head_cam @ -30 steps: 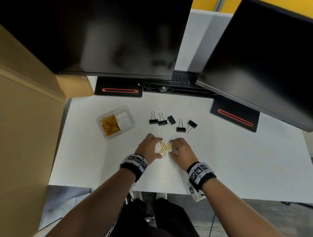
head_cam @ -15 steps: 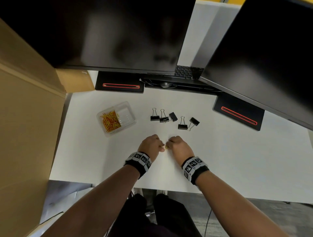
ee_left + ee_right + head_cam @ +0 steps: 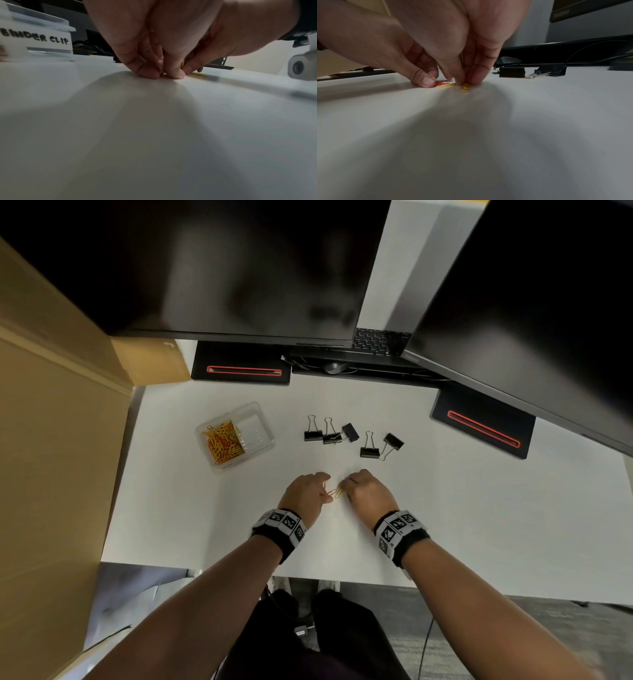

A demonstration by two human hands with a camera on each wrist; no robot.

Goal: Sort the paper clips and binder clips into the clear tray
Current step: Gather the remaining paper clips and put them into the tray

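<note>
The clear tray (image 3: 263,422) stands at the left of the white table, with yellow and orange paper clips (image 3: 222,441) in its left compartment. Its near wall reads "BINDER CLIP" (image 3: 34,37). Several black binder clips (image 3: 369,451) lie loose beyond my hands. My left hand (image 3: 325,492) and right hand (image 3: 344,489) are curled knuckle to knuckle on the table. The left pinches an orange paper clip (image 3: 441,83) under its thumb. The right hand (image 3: 464,82) pinches yellow paper clips (image 3: 465,88) against the surface. Any other clips under the fingers are hidden.
Two dark monitors overhang the back of the table, each on a black base with a red strip (image 3: 244,370). A cardboard box wall (image 3: 51,474) runs along the left side. The table's front edge (image 3: 239,565) lies just behind my wrists.
The scattered clips between my hands have been drawn together under the fingers. My hands closed in, then eased slightly apart, and two clips now show between them.
</note>
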